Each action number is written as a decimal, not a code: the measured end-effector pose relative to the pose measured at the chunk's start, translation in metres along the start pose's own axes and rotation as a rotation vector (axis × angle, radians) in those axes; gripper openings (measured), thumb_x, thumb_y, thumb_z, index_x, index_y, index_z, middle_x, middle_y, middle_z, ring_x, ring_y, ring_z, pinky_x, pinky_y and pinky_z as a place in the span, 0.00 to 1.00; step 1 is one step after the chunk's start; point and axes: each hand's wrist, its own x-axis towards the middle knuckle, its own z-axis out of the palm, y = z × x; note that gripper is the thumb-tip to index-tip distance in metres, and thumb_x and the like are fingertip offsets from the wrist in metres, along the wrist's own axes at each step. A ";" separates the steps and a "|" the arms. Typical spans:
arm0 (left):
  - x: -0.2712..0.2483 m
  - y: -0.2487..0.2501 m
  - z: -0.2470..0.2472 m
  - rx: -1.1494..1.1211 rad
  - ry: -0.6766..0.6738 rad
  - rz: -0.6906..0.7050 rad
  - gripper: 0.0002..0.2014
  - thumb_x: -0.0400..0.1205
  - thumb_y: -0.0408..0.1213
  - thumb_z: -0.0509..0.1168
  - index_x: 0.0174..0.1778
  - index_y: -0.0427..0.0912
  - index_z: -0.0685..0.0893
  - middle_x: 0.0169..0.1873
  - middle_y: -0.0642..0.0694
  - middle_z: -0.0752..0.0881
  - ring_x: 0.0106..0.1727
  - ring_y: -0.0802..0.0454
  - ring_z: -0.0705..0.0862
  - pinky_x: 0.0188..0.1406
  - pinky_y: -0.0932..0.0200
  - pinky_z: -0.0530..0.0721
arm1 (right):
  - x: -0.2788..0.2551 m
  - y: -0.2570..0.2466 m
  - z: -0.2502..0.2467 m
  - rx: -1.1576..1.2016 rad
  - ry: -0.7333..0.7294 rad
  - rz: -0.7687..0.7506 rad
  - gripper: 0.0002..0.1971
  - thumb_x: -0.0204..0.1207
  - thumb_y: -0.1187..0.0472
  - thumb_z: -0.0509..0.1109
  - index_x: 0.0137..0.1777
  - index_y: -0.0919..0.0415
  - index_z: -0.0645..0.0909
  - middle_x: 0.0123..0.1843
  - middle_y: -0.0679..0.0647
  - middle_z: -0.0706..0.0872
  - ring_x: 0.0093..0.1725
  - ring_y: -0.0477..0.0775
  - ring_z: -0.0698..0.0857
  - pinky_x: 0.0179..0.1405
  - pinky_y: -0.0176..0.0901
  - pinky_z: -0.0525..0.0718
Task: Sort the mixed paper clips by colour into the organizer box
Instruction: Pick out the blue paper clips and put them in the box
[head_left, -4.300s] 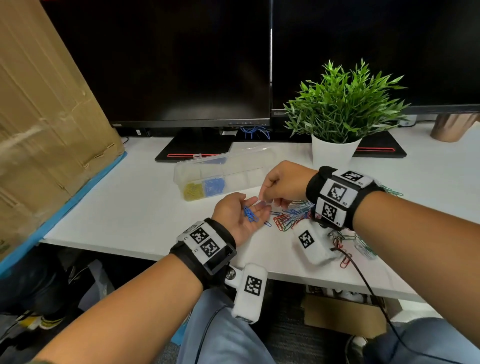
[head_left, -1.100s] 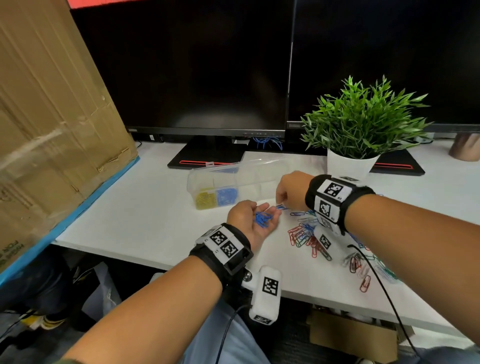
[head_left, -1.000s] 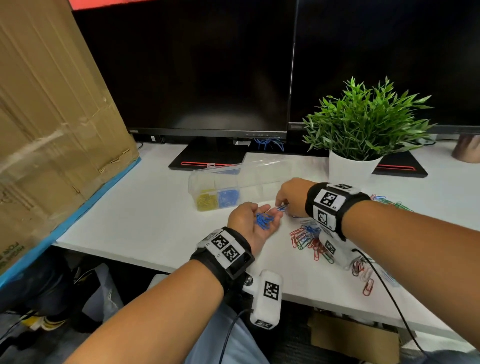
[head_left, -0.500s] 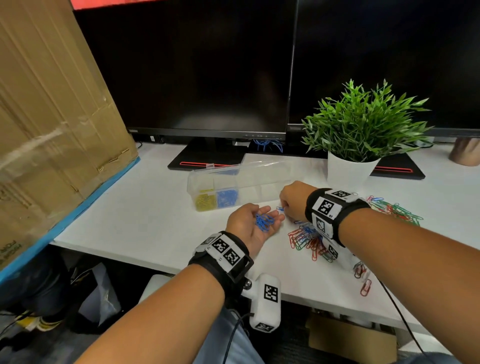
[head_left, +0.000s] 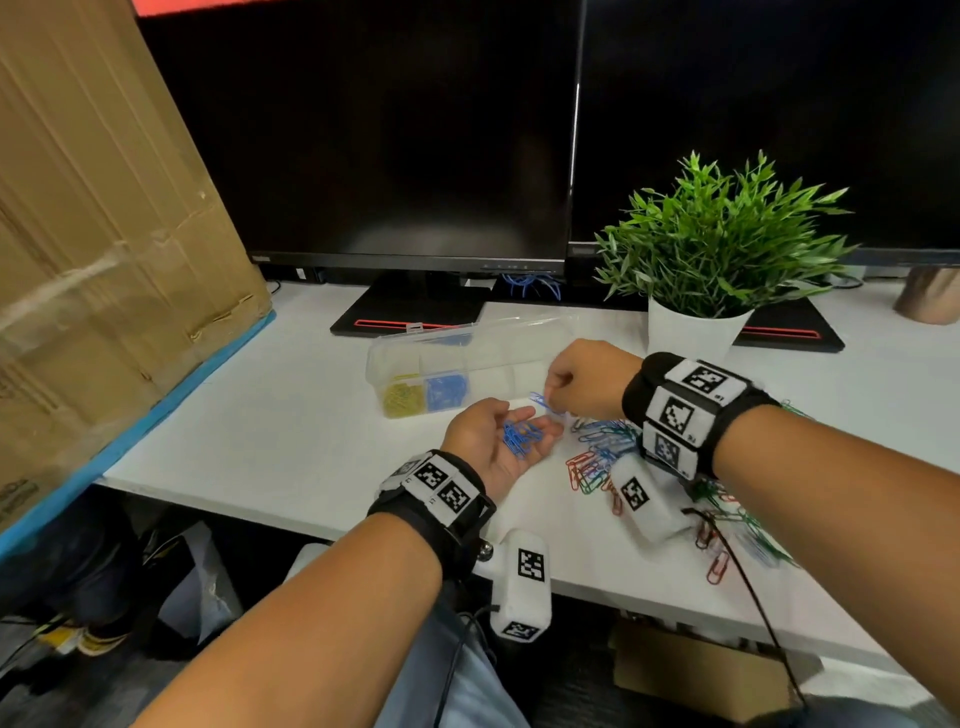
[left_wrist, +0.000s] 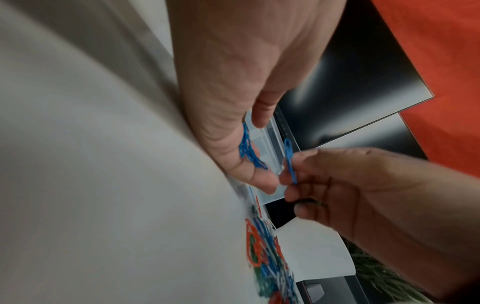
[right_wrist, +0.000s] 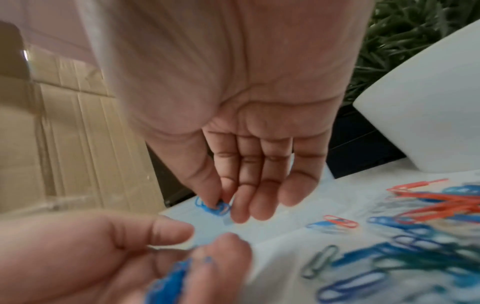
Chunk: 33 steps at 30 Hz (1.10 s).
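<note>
My left hand (head_left: 511, 415) lies palm up on the white table, fingers relaxed, with several blue paper clips (head_left: 521, 436) loose in the palm (left_wrist: 249, 152). Just past its fingertips my right hand (head_left: 553, 387) pinches one blue paper clip (head_left: 543, 401) between thumb and forefinger; the same clip shows in the wrist views (left_wrist: 289, 160) (right_wrist: 215, 206). The clear organizer box (head_left: 467, 358) stands open behind both hands, with yellow clips (head_left: 402, 400) and blue clips (head_left: 445, 392) in its two left compartments. A mixed pile of clips (head_left: 597, 457) lies under my right wrist.
More clips (head_left: 737, 525) are scattered to the right near the table's front edge. A white potted plant (head_left: 693, 332) stands behind my right hand. Two dark monitors (head_left: 415, 156) line the back, and a cardboard sheet (head_left: 104, 234) leans at the left.
My right hand has taken another blue clip from the pile and lifted it toward the left fingertips. The left hand stays palm up with its blue clips.
</note>
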 end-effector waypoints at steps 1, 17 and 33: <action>0.001 0.000 -0.001 -0.018 -0.024 -0.001 0.13 0.86 0.33 0.51 0.50 0.26 0.75 0.45 0.27 0.81 0.42 0.33 0.82 0.32 0.48 0.87 | -0.003 -0.006 -0.001 0.047 -0.017 -0.023 0.08 0.74 0.65 0.68 0.43 0.66 0.89 0.44 0.59 0.91 0.45 0.58 0.88 0.48 0.49 0.88; -0.002 0.001 0.004 0.076 0.031 0.008 0.13 0.85 0.32 0.49 0.44 0.29 0.76 0.39 0.32 0.82 0.33 0.37 0.86 0.31 0.56 0.84 | -0.004 0.023 -0.002 -0.405 -0.152 0.041 0.10 0.75 0.60 0.75 0.54 0.61 0.89 0.54 0.55 0.89 0.55 0.57 0.86 0.47 0.38 0.79; -0.005 0.000 0.004 0.058 0.025 0.006 0.14 0.86 0.33 0.49 0.48 0.28 0.76 0.45 0.30 0.82 0.43 0.34 0.84 0.31 0.55 0.86 | 0.000 0.038 0.006 -0.240 -0.110 0.129 0.06 0.73 0.64 0.73 0.48 0.63 0.88 0.43 0.54 0.87 0.46 0.55 0.84 0.42 0.41 0.81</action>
